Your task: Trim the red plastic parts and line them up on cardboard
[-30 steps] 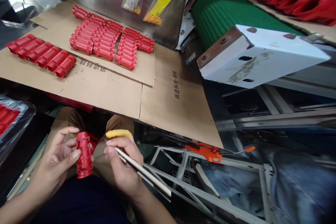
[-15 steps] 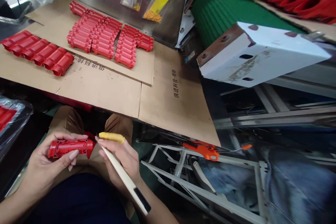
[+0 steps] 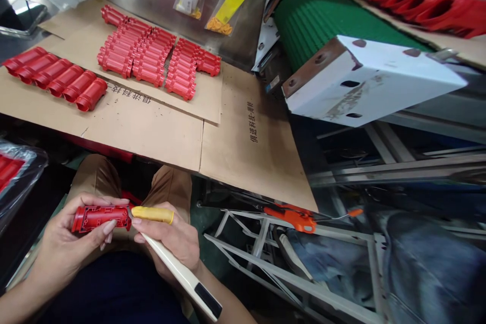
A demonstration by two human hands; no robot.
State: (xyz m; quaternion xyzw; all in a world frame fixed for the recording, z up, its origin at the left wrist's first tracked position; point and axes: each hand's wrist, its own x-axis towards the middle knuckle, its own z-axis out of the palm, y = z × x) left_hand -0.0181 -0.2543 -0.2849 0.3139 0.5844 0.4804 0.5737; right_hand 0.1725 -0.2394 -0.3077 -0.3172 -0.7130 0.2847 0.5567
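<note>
A red plastic part (image 3: pixel 100 216) lies lengthwise in my left hand (image 3: pixel 70 238), with my thumb across its near edge and my fingers behind it. Its face shows a dark outline around a recess. My right hand (image 3: pixel 170 235) is closed around a cream-coloured handle (image 3: pixel 178 268) with a black end, and a yellow cover (image 3: pixel 154 214) is on one finger. That finger's tip is at the right end of the red part. The tool's working tip is hidden by my fingers.
Several red parts (image 3: pixel 146 53) and a row of red tubes (image 3: pixel 56 76) lie on cardboard (image 3: pixel 159 134). Beyond are small bags (image 3: pixel 224 10). A green conveyor (image 3: pixel 322 20) with a white metal end (image 3: pixel 364 86) stands right, above an orange-handled tool (image 3: pixel 292 218). A person's jeans show lower right.
My right hand has moved left, bringing the yellow-covered finger against the red part's right end. The red part has shifted slightly right and its right end looks different. The view has shifted slightly.
</note>
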